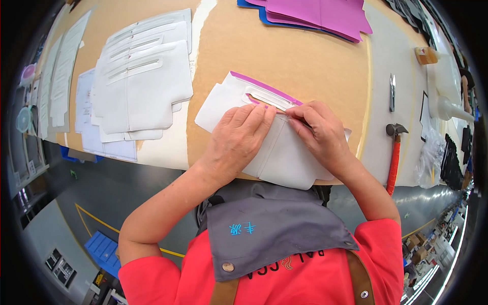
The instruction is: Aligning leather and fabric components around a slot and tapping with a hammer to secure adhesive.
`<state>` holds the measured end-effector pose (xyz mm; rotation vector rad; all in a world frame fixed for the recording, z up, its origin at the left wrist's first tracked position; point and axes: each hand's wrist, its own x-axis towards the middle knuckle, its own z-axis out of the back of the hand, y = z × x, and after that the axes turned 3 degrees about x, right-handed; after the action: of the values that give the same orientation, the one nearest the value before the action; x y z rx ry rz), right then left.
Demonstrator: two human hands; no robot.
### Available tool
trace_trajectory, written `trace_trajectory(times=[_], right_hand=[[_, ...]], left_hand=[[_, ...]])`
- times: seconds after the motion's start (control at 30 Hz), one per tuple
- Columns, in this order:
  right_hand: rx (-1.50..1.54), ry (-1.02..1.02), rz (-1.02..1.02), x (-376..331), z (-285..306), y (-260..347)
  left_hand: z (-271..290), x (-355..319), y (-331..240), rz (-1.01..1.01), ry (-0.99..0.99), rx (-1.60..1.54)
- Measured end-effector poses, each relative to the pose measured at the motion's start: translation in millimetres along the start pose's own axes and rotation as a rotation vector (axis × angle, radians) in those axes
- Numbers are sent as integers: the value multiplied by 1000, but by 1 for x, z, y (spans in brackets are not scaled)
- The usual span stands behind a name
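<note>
Tan worktable (223, 46), white panel (285, 157) beneath left hand (238, 137) and right hand (323, 131).

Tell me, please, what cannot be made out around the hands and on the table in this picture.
All in the head view:
- Whether the right hand grips a tool: its own fingers hide it.
- The part of the white piece under the left hand: that hand covers it.
- The far ends of the pink sheets: cut off by the top edge.

My feed shows me a red-handled hammer (394, 157) at the counter's (315, 66) near edge, an amber bottle (426, 55) toward its right.
</note>
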<state>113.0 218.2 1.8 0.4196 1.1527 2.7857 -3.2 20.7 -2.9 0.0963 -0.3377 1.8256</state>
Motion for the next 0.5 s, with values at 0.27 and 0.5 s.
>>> trace_trajectory(times=[0.27, 0.5], right_hand=[[-19, -36, 112, -9, -1, -7], [-131, 10, 241, -13, 1, -12]], left_hand=[[1, -1, -1, 25, 4, -43], [1, -1, 1, -2, 16, -25]])
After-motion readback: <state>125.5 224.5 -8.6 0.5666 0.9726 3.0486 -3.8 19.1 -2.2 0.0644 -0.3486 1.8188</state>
